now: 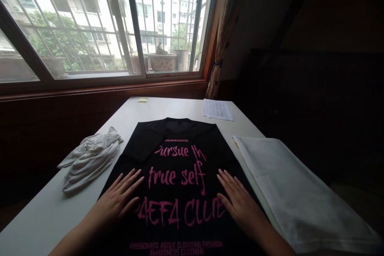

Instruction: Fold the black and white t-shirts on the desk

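Note:
A black T-shirt (177, 164) with pink lettering lies spread on the white table, its collar toward the window and its sleeves folded inward over the front. On the shirt's left side my left hand (120, 196) rests flat, fingers stretched out. My right hand (237, 198) lies flat on the right side, fingers extended and thumb beside the lowest large line of print. Neither hand grips the cloth. The shirt's bottom edge is out of view.
A crumpled pale cloth (93, 156) lies at the table's left. Along the right side sits a folded whitish sheet (288, 184). Printed papers (218, 109) and a small yellowish slip (143, 99) are at the far end of the table (168, 106). Beyond stands a barred window (105, 24).

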A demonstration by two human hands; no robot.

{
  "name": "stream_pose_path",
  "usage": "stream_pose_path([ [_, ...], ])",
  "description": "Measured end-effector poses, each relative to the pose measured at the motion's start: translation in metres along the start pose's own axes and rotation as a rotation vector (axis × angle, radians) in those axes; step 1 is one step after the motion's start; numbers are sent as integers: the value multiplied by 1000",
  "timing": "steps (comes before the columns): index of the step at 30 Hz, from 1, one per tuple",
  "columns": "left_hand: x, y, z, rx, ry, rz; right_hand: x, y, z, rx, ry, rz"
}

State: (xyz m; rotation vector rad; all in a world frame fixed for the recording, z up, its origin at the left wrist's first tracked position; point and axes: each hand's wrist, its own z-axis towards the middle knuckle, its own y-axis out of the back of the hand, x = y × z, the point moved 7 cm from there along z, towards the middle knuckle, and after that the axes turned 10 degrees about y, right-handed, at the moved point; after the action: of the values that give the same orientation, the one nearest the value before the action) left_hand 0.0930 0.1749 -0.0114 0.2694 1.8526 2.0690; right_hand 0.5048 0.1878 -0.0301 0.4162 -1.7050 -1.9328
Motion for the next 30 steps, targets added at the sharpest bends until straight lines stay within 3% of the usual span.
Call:
stream_pose_path([
  [3,8,-5,-17,-8,25,35,1,3,2,-12,-2,-5],
  [12,16,-4,-25,-50,2,46,7,7,-10,-28,58,-31],
  [17,40,5,-62,-145,119,110,5,6,-31,-59,41,-39],
  [23,68,15,-116,-160,227,211,13,-1,-61,-93,-4,-43],
  [26,71,18,-135,-154,261,131,20,-1,-76,-100,-19,-41],
  [30,65,14,-151,-137,411,19,26,4,-84,-100,-34,-24],
])
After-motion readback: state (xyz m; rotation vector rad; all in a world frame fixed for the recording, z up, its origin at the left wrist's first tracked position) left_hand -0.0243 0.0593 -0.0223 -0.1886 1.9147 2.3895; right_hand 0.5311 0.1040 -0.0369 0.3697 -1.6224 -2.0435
